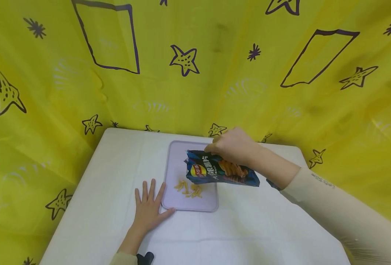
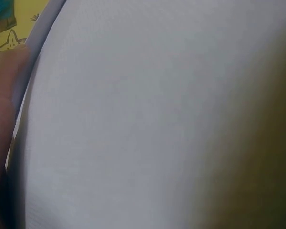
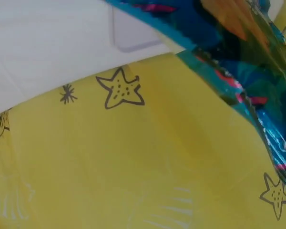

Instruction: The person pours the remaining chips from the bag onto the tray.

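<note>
Our right grip (image 1: pixel 233 146) is pinching the chip bag (image 1: pixel 220 172) above the tray (image 1: pixel 185 203); our left grip (image 1: pixel 148 212) is resting wide-fingered at the tray's edge. Chips (image 1: pixel 196 191) are already lying inside; we are probably partway, the bag's contents not showing.

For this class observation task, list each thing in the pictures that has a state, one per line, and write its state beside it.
Lay's potato chip bag: held sideways, partly over the tray
Chips: loose, scattered on the tray
Lilac tray: lying flat, bearing chips
Right hand: gripping the bag
Left hand: fingers spread, at the tray's near left corner
Yellow star-print cloth: hanging, creased
</note>
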`<state>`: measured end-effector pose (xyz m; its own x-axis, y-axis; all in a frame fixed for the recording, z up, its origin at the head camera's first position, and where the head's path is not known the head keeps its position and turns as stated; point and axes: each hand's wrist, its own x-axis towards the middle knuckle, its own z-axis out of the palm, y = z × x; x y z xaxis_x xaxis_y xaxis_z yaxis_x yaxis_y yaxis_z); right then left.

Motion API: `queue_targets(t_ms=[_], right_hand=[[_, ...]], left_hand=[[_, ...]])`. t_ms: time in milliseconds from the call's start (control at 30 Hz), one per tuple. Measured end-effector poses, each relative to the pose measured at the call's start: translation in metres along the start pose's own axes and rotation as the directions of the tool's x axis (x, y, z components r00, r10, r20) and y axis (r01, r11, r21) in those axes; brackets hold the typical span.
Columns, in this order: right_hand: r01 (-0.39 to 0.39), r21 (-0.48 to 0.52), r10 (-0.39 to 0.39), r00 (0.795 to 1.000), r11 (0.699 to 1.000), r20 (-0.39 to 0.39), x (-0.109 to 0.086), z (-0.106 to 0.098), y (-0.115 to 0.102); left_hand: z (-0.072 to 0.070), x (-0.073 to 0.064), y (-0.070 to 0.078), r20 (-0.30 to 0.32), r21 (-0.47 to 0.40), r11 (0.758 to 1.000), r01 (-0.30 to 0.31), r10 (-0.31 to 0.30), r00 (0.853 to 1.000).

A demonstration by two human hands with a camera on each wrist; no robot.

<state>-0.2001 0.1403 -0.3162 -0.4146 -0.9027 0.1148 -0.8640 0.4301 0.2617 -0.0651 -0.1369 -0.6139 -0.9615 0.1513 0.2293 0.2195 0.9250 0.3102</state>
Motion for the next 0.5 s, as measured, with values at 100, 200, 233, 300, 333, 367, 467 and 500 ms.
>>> queue_targets(t_ms=[100, 200, 233, 300, 333, 367, 467, 500], right_hand=[[-0.005, 0.009, 0.005, 1.000, 1.000, -0.005, 0.0014, -0.0004, 0.0002], [-0.012, 0.005, 0.012, 1.000, 1.000, -0.011, 0.0025, 0.0000, 0.0003], [-0.014, 0.004, 0.014, 1.000, 1.000, -0.013, 0.0028, 0.0004, 0.0003], [-0.006, 0.002, 0.006, 1.000, 1.000, -0.007, 0.0027, 0.0018, 0.0002], [-0.002, 0.001, 0.002, 1.000, 1.000, -0.005, 0.0025, 0.0022, 0.0001], [0.000, 0.002, 0.000, 1.000, 1.000, -0.003, 0.0022, 0.0027, 0.0002], [-0.007, -0.002, 0.007, 1.000, 1.000, -0.008, 0.0009, 0.0035, 0.0010], [-0.008, -0.002, 0.008, 1.000, 1.000, -0.012, 0.0006, 0.0035, 0.0012]], left_hand=[[-0.0005, 0.0000, -0.0002, 0.007, -0.004, 1.000, 0.004, -0.004, 1.000], [-0.0015, 0.0002, 0.0000, 0.009, -0.002, 1.000, 0.003, -0.003, 1.000], [-0.0016, 0.0001, 0.0001, 0.008, -0.003, 1.000, 0.002, -0.002, 1.000], [-0.0020, 0.0004, 0.0001, 0.004, -0.001, 1.000, 0.001, -0.001, 1.000], [-0.0019, 0.0004, 0.0001, 0.006, 0.000, 1.000, 0.002, -0.002, 1.000], [-0.0017, 0.0005, 0.0000, 0.009, -0.001, 1.000, 0.002, -0.002, 1.000], [-0.0021, 0.0011, -0.0001, 0.015, -0.003, 1.000, 0.004, -0.004, 1.000], [-0.0024, 0.0014, -0.0001, 0.016, -0.003, 1.000, 0.006, -0.006, 1.000]])
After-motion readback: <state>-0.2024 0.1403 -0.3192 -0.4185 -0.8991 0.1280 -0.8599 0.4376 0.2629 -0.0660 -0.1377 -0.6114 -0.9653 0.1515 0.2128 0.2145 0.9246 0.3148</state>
